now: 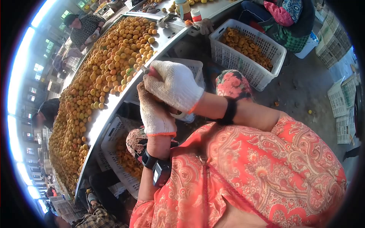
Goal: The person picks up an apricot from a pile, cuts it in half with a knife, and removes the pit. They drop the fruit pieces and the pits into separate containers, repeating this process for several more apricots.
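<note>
My right hand [173, 81], in a white knit glove stained at the fingers, is closed around what looks like a small knife [154, 73] with a reddish handle. Its thin tip points toward the table. Just below and touching it is my left hand [156, 114], gloved as well, with its fingers curled shut. What the left fingers hold, if anything, is hidden behind the right hand. Both hands are above the near edge of a metal table [103, 117], beside a large heap of orange apricots [118, 57].
White plastic crates of cut apricots stand below: one at the right [243, 74] and one at the lower left [114, 142]. A bottle [183, 9], a red-labelled jar [196, 15] and a glove [205, 26] sit at the table's end. Other people sit around the table. Stacked crates [338, 98] stand far right.
</note>
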The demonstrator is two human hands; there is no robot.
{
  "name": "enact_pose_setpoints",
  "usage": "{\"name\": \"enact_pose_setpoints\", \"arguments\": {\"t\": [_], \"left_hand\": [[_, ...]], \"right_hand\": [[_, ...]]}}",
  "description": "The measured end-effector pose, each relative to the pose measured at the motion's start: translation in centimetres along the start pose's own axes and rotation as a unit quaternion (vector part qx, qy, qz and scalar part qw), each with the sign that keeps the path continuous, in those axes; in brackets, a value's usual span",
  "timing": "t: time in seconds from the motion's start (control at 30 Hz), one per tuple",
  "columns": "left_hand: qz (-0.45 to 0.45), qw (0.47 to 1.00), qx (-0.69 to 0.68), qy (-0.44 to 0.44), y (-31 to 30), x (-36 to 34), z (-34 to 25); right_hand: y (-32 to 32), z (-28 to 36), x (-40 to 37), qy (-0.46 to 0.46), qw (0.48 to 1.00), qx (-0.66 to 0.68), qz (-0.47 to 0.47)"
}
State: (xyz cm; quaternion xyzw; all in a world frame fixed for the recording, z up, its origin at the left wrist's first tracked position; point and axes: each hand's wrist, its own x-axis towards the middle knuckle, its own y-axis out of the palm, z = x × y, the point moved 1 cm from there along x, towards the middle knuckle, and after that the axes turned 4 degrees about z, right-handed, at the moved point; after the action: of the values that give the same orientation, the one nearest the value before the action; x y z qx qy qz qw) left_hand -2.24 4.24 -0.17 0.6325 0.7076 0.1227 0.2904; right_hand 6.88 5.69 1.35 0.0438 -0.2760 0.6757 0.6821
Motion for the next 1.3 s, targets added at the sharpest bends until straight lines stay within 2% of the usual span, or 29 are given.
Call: {"name": "enact_pose_setpoints", "arguments": {"t": [0.13, 0.2, 0.23, 0.3, 0.33, 0.4, 0.43, 0.5, 0.67, 0.73, 0.77, 0.83, 0.97, 1.03, 1.07, 1.1, 1.13, 1.17, 1.2, 1.23, 1.3], "left_hand": [[0.019, 0.998, -0.019, 0.05, -1.8, 1.2, 1.3], [0.057, 0.983, -0.044, 0.167, -1.6, 1.3, 1.9], [0.057, 0.983, -0.042, 0.168, -2.0, 1.7, 1.9], [0.107, 0.983, -0.108, 0.102, -2.7, 2.6, 1.8], [0.106, 0.983, -0.109, 0.1, -2.7, 2.6, 1.8], [0.059, 0.992, -0.09, 0.059, -2.4, 1.9, 1.6], [0.058, 0.993, -0.09, 0.057, -1.9, 1.2, 1.2], [0.001, 0.988, -0.149, -0.031, -0.9, -0.2, 1.0], [0.056, 0.987, -0.124, -0.083, -2.5, 0.0, 1.6], [-0.008, 0.99, -0.088, -0.112, -2.8, -0.1, 1.8], [-0.009, 0.989, -0.089, -0.116, -2.8, -0.1, 1.8], [-0.015, 0.986, -0.054, -0.156, -3.1, -0.2, 1.6], [0.006, 0.986, -0.074, -0.151, -3.5, 0.0, 2.3], [0.016, 0.974, -0.087, -0.209, -4.4, -0.1, 2.4], [0.014, 0.973, -0.086, -0.215, -5.3, 0.5, 2.5], [0.127, 0.95, -0.123, -0.258, -5.8, 1.3, 2.5], [0.238, 0.912, -0.16, -0.293, -6.0, 1.8, 2.7], [0.265, 0.903, -0.176, -0.289, -6.1, 2.1, 3.1], [0.247, 0.926, -0.132, -0.253, -5.4, 2.1, 2.5], [0.228, 0.945, -0.088, -0.218, -4.7, 2.2, 2.0], [0.185, 0.938, -0.192, -0.222, -5.4, 4.0, 1.6]], "right_hand": [[0.7, -0.6, 0.0, -0.025, 0.999, 0.021, -0.038], [0.8, -0.5, 0.1, 0.001, 0.999, 0.016, -0.045], [0.8, -0.4, 0.1, 0.001, 0.999, 0.018, -0.045], [0.8, -0.4, 0.1, 0.009, 0.999, 0.0, -0.039], [0.9, -0.6, 0.1, 0.011, 0.999, -0.001, -0.039], [1.3, -0.7, 0.1, -0.065, 0.996, -0.01, -0.059], [1.4, -0.9, 0.1, -0.063, 0.996, -0.011, -0.059], [1.5, -1.1, -0.1, -0.097, 0.993, -0.044, -0.047], [1.1, -1.7, -0.4, -0.129, 0.99, -0.046, -0.036], [0.8, -1.9, -0.5, -0.149, 0.987, -0.057, 0.004], [0.8, -2.2, -0.6, -0.146, 0.988, -0.057, 0.004], [0.9, -2.6, -0.5, -0.216, 0.975, -0.057, 0.002], [1.1, -3.6, -0.1, -0.268, 0.961, -0.065, 0.027], [1.3, -3.7, 0.2, -0.338, 0.932, -0.115, 0.064], [1.0, -3.9, 0.4, -0.356, 0.928, -0.069, 0.08], [1.1, -4.3, 0.8, -0.35, 0.933, -0.022, 0.074], [1.4, -4.7, 1.3, -0.244, 0.963, 0.091, 0.065], [1.7, -5.2, 1.5, -0.133, 0.969, 0.203, 0.054], [1.2, -4.7, 1.8, 0.021, 0.937, 0.347, 0.026], [0.7, -5.4, 2.3, 0.039, 0.942, 0.332, -0.019], [0.5, -5.6, 2.3, -0.014, 0.968, 0.244, -0.062]]}}
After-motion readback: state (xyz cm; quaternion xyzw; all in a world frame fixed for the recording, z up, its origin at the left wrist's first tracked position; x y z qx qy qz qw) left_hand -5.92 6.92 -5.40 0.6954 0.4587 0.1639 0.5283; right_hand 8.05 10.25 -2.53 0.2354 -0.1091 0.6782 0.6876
